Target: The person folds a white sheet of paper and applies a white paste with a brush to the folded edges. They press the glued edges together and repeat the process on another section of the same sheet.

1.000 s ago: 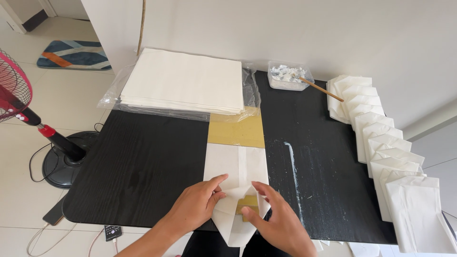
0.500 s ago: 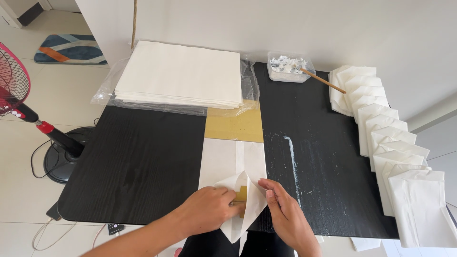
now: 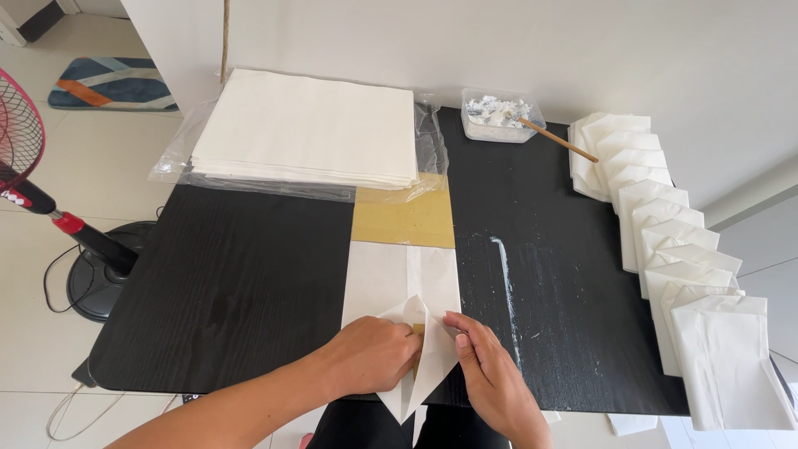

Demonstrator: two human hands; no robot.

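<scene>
Since the earlier frames, both hands have drawn closer over the folded paper at the near edge of the black table (image 3: 233, 274); the left hand has slid right and now covers more of the lower fold, while the flaps stand higher between the hands.

One stack of white sheets (image 3: 307, 125) lies on clear plastic at the far left. One row of finished white folded bags (image 3: 665, 241) runs down the right side, roughly nine, overlapping so the count is unsure. One yellow-brown board (image 3: 405, 220) lies under one white paper piece (image 3: 399, 278) at the table's middle front. One small clear tub (image 3: 499, 116) holds white paste and one stick.

The left hand (image 3: 370, 357) lies palm down, fingers curled, pressing the paper. The right hand (image 3: 490, 370) pinches a raised flap between thumb and fingertips.
</scene>
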